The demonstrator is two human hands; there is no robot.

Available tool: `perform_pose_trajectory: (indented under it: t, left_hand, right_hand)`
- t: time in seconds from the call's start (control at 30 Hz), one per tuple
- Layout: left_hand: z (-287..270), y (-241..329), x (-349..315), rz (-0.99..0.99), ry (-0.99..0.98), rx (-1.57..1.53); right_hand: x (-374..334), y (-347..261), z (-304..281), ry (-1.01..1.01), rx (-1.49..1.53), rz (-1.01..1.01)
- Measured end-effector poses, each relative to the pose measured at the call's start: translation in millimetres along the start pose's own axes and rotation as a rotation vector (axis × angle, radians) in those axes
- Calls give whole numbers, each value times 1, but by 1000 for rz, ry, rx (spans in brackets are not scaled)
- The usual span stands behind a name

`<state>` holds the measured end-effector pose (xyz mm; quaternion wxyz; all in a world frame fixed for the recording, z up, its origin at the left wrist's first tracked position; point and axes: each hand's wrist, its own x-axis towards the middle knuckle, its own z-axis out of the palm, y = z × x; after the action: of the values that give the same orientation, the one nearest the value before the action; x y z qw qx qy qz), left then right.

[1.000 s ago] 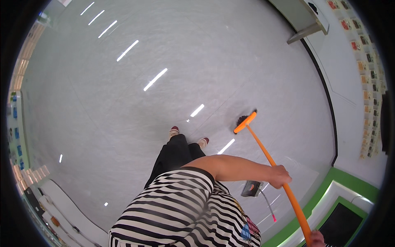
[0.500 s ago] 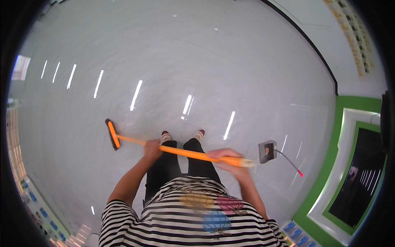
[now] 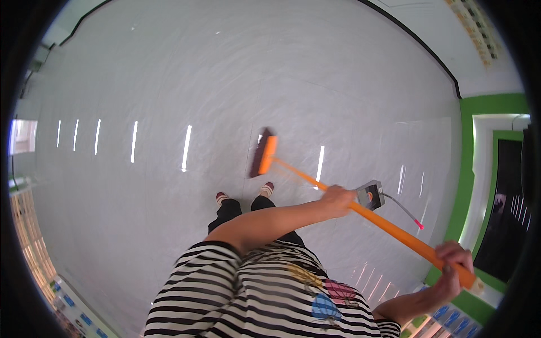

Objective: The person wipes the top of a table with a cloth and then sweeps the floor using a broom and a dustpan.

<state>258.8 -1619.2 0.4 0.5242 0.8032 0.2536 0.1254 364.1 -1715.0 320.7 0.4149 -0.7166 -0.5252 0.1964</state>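
Head view, broom [image 3: 394, 230]: held slantwise in front of the wearer, butt end low at the right; earlier it had spanned the legs toward the left.
Broom head [image 3: 269, 155]: orange block with dark bristles, motion-blurred, just ahead of the right shoe [image 3: 266, 188]; half a second earlier it was out past the left shoe [image 3: 222, 198]. Bristle contact with the floor [image 3: 315, 73]: could not tell.
Left hand [image 3: 338, 201]: clamped around the broom partway along; its arm now crossed the shirt [image 3: 282, 287], having been down at the left side.
Right hand [image 3: 453, 262]: fingers wrapped round the broom near its butt end, swung out from before the torso to the right, near the screen [image 3: 499, 214].
Dustpan [image 3: 369, 195]: on the floor at the right, as before, pink-tipped stem pointing away; left hand appeared just beside it in view.
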Motion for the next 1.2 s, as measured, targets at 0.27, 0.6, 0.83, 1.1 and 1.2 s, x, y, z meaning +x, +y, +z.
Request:
perform_pose_trajectory:
  t: [0.27,0.6,0.83,1.1,1.2]
  left_hand:
    - [-2,73,71,364,-40,31]
    - [-164,-105,-51,-331,46,576]
    - [-264,-300,-206,-781,286,724]
    - [-261,-244,10,-348,172,339]
    - [-260,-147,121,-101,12,147]
  right_hand:
    - [-20,-20,-11,125,30,-716]
    - [61,89,112,-94,685,226]
    - [125,82,363,-755,854,373]
    - [231,49,235,-250,382,287]
    - [248,-29,160,45,126,224]
